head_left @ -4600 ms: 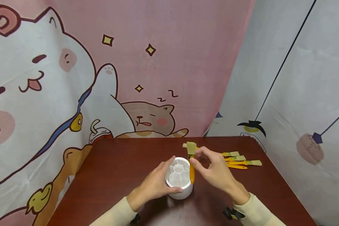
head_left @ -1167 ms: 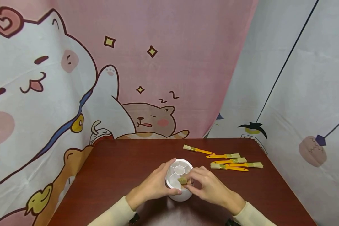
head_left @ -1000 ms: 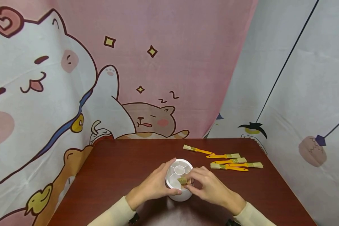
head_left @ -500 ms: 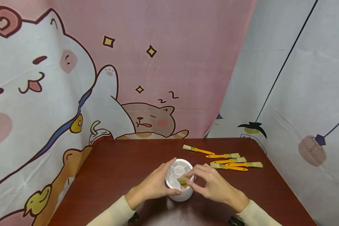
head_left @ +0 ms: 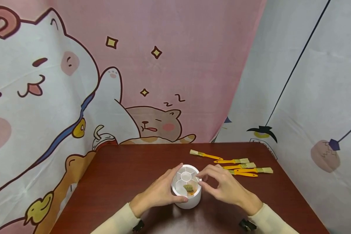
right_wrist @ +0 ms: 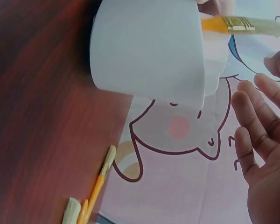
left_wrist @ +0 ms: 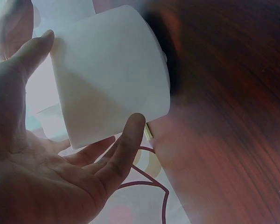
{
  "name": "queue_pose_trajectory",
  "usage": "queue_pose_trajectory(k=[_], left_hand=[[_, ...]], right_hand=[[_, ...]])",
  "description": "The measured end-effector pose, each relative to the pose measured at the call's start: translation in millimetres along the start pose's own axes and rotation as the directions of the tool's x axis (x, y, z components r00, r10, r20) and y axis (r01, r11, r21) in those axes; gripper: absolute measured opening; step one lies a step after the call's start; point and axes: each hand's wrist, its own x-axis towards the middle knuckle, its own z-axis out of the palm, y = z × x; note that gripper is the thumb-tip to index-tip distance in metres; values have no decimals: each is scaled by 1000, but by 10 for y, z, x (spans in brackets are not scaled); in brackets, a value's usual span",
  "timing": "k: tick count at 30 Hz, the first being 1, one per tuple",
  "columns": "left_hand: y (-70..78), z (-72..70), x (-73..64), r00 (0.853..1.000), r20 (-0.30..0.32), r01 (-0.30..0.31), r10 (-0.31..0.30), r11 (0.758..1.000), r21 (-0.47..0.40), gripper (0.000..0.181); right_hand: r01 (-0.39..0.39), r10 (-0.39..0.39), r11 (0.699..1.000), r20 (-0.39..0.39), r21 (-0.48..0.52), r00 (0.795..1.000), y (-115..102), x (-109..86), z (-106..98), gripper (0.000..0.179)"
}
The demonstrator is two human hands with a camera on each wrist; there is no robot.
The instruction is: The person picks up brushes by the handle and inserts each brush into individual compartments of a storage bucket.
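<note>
A white round divided holder (head_left: 188, 204) stands on the table in front of me. My left hand (head_left: 159, 192) grips it from the left, thumb on the near side and fingers round the far side. A paintbrush (head_left: 188, 188) stands bristles up in one front compartment; in the right wrist view its pale bristles, metal ferrule and some orange handle (right_wrist: 213, 24) rise past the rim. The lower handle is hidden inside. My right hand (head_left: 223, 185) hovers at the holder's right side, fingers loosely bent and parted, holding nothing. A gap separates it from the brush in the right wrist view.
Several yellow-handled paintbrushes lie on the dark red-brown table (head_left: 128, 169) at the back right. One brush (head_left: 206, 155) lies apart, further left; the others, including the nearest brush (head_left: 245, 174), lie close together. A cartoon-print cloth (head_left: 199, 65) hangs behind the table.
The right hand brought the brush over the holder, lowered it into a front compartment, then let go and drew back to the right. The left hand keeps its grip on the holder.
</note>
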Motion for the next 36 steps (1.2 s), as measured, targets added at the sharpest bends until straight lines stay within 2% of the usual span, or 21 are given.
queue_pose_trajectory(k=[13, 18, 21, 27, 32, 36], left_hand=[[19, 13, -34, 999, -34, 7, -6, 1000, 25, 131], [51, 39, -68, 996, -80, 46, -44, 999, 17, 133], [113, 72, -98, 987, -127, 99, -98, 995, 1, 135], [267, 155, -132, 955, -218, 207, -200, 978, 12, 136], [349, 200, -118, 937, -266, 248, -227, 968, 48, 134], [361, 213, -113, 931, -284, 260, -230, 963, 72, 128]], right_hand=[[-25, 24, 999, -35, -21, 999, 160, 51, -114, 47], [-74, 73, 996, -19, -50, 997, 213, 37, -142, 43], [-110, 109, 992, -13, -63, 994, 243, 32, -164, 42], [-131, 130, 990, -32, -48, 991, 315, 39, -198, 44], [-183, 182, 981, -12, -66, 983, 398, 5, -200, 40], [-225, 226, 971, 10, -80, 974, 452, -26, -183, 35]])
